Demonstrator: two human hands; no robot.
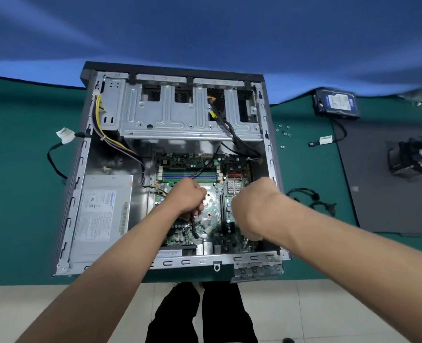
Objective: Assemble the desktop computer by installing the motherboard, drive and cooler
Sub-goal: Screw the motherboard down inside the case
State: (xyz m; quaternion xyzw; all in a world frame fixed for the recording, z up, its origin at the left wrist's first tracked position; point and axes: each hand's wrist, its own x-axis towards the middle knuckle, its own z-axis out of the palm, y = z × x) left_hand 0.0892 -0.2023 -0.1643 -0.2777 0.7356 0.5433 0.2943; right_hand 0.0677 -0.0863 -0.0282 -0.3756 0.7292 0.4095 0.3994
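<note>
A: Motherboard [212, 209] position?
B: Seated in the open case [86, 154] on the table [19, 194], directly under both hands.
A: Finger state?
B: Left hand [189, 198]: fingers curled, pinching a black cable [194, 227]. Right hand [253, 201]: fingers hidden; cannot tell.
A: Remaining parts?
B: Hard drive [336, 102] and cooler [413, 157] lie well right of the fingers.

You see a green motherboard [213, 206] with blue and green memory slots [189, 175] inside the silver-grey case [81, 169]. Yellow and purple wires [101, 127] run there. The table cover [19, 194] is teal, the backdrop [205, 28] blue, the hard drive [336, 102] black with a white label.
</note>
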